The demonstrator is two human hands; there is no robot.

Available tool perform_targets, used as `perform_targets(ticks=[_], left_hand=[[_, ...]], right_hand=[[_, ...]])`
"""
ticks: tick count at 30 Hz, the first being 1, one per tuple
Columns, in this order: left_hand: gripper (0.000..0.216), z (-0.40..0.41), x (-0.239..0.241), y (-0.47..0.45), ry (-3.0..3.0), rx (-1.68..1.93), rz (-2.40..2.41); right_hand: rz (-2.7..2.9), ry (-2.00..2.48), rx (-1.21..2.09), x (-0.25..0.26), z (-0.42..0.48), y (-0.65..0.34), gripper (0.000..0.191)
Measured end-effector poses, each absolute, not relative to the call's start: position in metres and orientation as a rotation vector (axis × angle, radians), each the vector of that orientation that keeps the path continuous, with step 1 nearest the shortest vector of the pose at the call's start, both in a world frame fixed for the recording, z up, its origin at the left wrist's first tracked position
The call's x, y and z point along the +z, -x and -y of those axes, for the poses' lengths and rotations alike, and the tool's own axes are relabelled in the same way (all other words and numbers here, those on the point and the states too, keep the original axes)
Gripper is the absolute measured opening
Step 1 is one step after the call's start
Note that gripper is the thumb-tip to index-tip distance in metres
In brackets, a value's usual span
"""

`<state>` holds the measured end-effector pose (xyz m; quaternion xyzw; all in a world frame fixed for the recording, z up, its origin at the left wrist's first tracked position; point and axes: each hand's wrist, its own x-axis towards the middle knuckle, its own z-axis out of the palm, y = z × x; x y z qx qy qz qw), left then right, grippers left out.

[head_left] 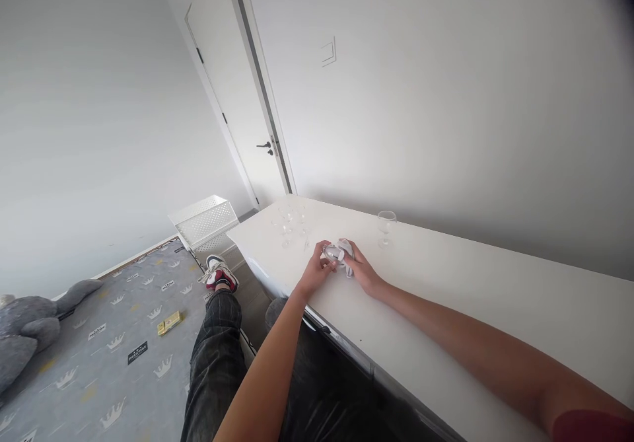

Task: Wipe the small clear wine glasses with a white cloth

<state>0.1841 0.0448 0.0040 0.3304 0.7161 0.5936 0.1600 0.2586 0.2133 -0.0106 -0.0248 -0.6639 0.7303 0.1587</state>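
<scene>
Left hand (317, 271) gripping a small glass (333, 254), right hand (360, 271) closed on a white cloth (345, 252) against it; wiping underway, more glasses (288, 221) waiting on table (446, 296).

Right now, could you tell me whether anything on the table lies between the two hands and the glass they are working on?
Nothing visible does. The left hand and right hand both already touch the small glass, with a white cloth wrapped against it. The other glasses and the wine glass stand apart on the table.
</scene>
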Motion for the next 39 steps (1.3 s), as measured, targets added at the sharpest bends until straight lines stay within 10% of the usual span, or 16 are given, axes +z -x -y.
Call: perform_targets(ticks=[39], left_hand=[[0.049,-0.040,0.002,-0.180,-0.980,1.753,-2.007]], right_hand=[[2.054,-0.080,1.936,-0.014,-0.218,-0.257,0.046]])
